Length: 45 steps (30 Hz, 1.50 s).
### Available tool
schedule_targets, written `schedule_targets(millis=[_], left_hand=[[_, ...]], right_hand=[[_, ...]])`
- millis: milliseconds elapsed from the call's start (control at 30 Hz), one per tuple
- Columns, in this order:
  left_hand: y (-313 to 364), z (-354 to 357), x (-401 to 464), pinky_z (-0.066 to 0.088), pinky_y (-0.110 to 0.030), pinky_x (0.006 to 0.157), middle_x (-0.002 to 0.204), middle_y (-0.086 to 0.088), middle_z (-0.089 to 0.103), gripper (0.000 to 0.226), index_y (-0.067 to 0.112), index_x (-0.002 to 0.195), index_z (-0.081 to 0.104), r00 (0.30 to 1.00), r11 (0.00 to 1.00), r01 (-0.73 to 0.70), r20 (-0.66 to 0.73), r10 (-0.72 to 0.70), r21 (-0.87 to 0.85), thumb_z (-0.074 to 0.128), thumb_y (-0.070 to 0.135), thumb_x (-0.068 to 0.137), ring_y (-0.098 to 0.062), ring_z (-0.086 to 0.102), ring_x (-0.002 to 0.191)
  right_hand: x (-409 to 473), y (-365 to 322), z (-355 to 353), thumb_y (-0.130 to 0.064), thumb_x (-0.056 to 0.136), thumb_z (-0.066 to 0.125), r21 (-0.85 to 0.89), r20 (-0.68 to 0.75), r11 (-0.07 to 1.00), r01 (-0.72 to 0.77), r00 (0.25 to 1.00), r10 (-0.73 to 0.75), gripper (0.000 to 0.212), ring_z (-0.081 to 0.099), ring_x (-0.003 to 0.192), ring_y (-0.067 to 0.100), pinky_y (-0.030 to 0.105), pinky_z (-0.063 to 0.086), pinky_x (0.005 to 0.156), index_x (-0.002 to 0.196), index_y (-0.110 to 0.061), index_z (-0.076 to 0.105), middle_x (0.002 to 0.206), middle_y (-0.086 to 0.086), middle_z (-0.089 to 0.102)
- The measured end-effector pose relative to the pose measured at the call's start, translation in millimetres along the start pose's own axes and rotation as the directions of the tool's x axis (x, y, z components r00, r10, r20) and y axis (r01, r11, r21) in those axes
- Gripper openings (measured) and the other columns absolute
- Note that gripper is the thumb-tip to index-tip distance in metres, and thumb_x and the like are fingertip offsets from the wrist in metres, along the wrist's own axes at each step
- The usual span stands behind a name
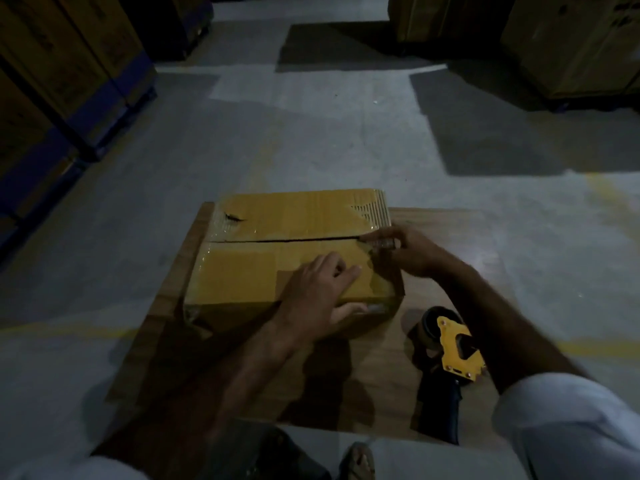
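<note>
On the wooden board [374, 382], the cardboard box [294, 216] sits with flaps folded shut, and its centre seam [287, 240] runs left to right across the top. The seam shows as a dark open slit for nearly its whole length, so no closing strip covers it yet. There's shiny film on the box's left edge and near right corner. It could be old or partial tape, can't tell which.

Left hand [318, 296]: fingers straight, palm flat on the near flap by the box's near right corner, thumb over the front face. It holds nothing and just presses the flap down.

Right hand [412, 251]: at the right end of the seam, fingers curled, pinching a short bit of clear tape [382, 242] at the box's edge. It's blurry there, so I can't tell if the tape is stuck down or loose.

Tape dispenser [457, 344]: lying on the board just right of the box's near corner, untouched.

My read is that sealing is at the very start. Done: flaps closed and held. Left: anchor the tape end at the right edge, run a strip along the full seam, rub it down, cut. The top layer is torn at the box's far right corner with flutes showing, so it may want extra tape.
</note>
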State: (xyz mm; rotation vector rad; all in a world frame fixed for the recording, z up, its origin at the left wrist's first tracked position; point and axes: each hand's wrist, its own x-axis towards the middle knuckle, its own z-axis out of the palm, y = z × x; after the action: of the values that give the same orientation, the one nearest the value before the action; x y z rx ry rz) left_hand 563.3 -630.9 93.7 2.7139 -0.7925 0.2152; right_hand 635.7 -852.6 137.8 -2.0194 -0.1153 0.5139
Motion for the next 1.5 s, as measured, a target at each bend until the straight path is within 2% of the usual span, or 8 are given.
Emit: schedule_targets(millis=[100, 233, 533, 733, 933, 1167, 1300, 1500], left_hand=[[-17.4, -17.1, 1.6, 0.052, -0.032, 0.089, 0.125, 0.014, 0.048, 0.054, 0.035, 0.136, 0.060, 0.995, 0.987, 0.006, 0.103, 0.011, -0.161, 0.050, 0.069, 0.096, -0.004, 0.047, 0.112], [-81.1, -57.2, 2.0, 0.053, -0.034, 0.097, 0.133, 0.011, 0.050, 0.043, 0.029, 0.137, 0.059, 0.993, 0.979, 0.118, 0.000, -0.119, -0.167, 0.055, 0.052, 0.101, -0.003, 0.050, 0.116], [-195.4, -88.3, 76.5, 0.023, -0.050, 0.122, 0.164, -0.008, 0.030, 0.098, 0.032, 0.165, 0.015, 0.869, 0.956, 0.275, 0.400, -0.292, 0.099, 0.048, 0.083, 0.087, -0.031, 0.029, 0.149], [-227.7, -62.4, 57.0, 0.033, -0.050, 0.104, 0.141, -0.016, 0.050, 0.090, 0.043, 0.163, 0.007, 0.950, 0.966, 0.087, 0.272, -0.153, 0.242, 0.008, 0.091, 0.086, -0.036, 0.047, 0.124], [-229.9, -52.4, 24.7, 0.035, -0.048, 0.104, 0.136, -0.015, 0.056, 0.078, 0.033, 0.158, 0.034, 0.990, 0.989, 0.125, 0.058, -0.130, 0.079, 0.029, 0.080, 0.095, -0.034, 0.051, 0.123], [-243.4, -67.9, 35.6, 0.047, -0.043, 0.088, 0.138, -0.004, 0.064, 0.106, 0.039, 0.151, 0.038, 0.962, 0.988, 0.136, 0.248, -0.115, -0.070, 0.030, 0.106, 0.069, -0.031, 0.063, 0.117], [-233.4, -66.8, 38.0, 0.056, -0.043, 0.091, 0.158, -0.005, 0.046, 0.112, 0.043, 0.162, 0.002, 0.906, 0.962, 0.152, 0.420, -0.044, -0.228, 0.044, 0.098, 0.074, -0.034, 0.058, 0.128], [-206.0, -74.0, 15.0, 0.047, -0.048, 0.102, 0.157, -0.007, 0.047, 0.101, 0.048, 0.162, 0.006, 0.952, 0.987, -0.012, 0.299, 0.060, -0.161, 0.033, 0.097, 0.078, -0.034, 0.053, 0.134]], right_hand=[[3.8, -12.7, 19.5, -0.016, 0.096, 0.069, -0.287, -0.197, 0.953, -0.096, 0.980, 0.039, 0.031, 0.065, 0.117, 0.029, 0.056, 0.049, 0.108, 0.125, -0.027, 0.069, 0.134, 0.012, 0.065], [-27.3, -9.3, 103.1, -0.042, 0.090, 0.074, -0.374, -0.668, 0.892, -0.252, 0.741, -0.071, 0.060, 0.021, 0.156, 0.035, 0.056, -0.001, 0.125, 0.144, -0.027, 0.051, 0.164, 0.020, 0.031], [-25.9, 16.8, 161.3, -0.057, 0.097, 0.061, -0.103, -0.759, 0.994, -0.036, 0.649, -0.055, 0.041, -0.032, 0.152, 0.017, 0.051, 0.002, 0.117, 0.135, -0.042, 0.064, 0.173, -0.001, -0.014], [-5.5, -13.0, 135.4, -0.036, 0.103, 0.062, -0.033, -0.807, 0.981, -0.190, 0.584, 0.086, 0.038, -0.014, 0.159, 0.031, 0.043, 0.005, 0.127, 0.138, -0.024, 0.064, 0.172, 0.017, -0.014], [9.4, -59.7, 246.9, -0.064, 0.090, 0.065, 0.201, -0.817, 0.921, -0.333, 0.462, 0.346, 0.074, 0.030, 0.149, 0.041, 0.052, 0.032, 0.122, 0.155, -0.040, 0.039, 0.166, 0.014, 0.004], [-3.3, -57.0, 246.6, -0.071, 0.092, 0.057, 0.191, -0.854, 0.895, -0.402, 0.382, 0.354, 0.083, 0.051, 0.134, 0.035, 0.041, 0.044, 0.093, 0.161, -0.040, 0.022, 0.156, 0.013, 0.042], [-6.8, -59.8, 252.0, -0.071, 0.099, 0.043, 0.154, -0.830, 0.867, -0.474, 0.415, 0.374, 0.080, 0.053, 0.132, 0.036, 0.048, 0.046, 0.099, 0.164, -0.041, 0.008, 0.154, 0.014, 0.049], [-35.3, -63.1, 250.9, -0.071, 0.098, 0.043, 0.161, -0.858, 0.869, -0.467, 0.369, 0.358, 0.078, 0.057, 0.117, 0.029, 0.041, 0.042, 0.088, 0.163, -0.041, 0.012, 0.139, 0.011, 0.056]])
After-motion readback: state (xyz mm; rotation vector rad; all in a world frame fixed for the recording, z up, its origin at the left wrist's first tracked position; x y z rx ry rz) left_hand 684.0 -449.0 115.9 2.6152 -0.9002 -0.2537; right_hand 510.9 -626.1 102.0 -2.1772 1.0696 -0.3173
